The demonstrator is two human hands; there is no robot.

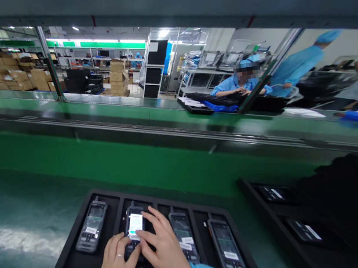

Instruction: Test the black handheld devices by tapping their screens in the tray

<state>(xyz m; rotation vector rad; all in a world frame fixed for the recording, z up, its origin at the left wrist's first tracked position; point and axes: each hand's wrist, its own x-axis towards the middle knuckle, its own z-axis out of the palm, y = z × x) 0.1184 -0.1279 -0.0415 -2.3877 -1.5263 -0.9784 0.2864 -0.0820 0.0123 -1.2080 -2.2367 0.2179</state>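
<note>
A black foam tray [70, 238] on the green surface holds several handheld devices with stubby antennas, each in its own slot. The second device from the left [136, 223] has a lit white screen. My left hand [115, 265] touches its lower left part, fingers bent and apart, with a ring on one finger. My right hand [163, 249] lies over its right side, fingers apart, one fingertip at the lower screen edge. The leftmost device [92, 226], the third device [184, 235] and the rightmost device [228, 249] have dark screens and white labels.
Another black tray [268, 228] with similar devices lies at the right, partly under dark material. Behind the bench runs a metal-edged ledge [165, 129]. Beyond it, a person in blue [230, 84] sits near a black tray, and others stand further right.
</note>
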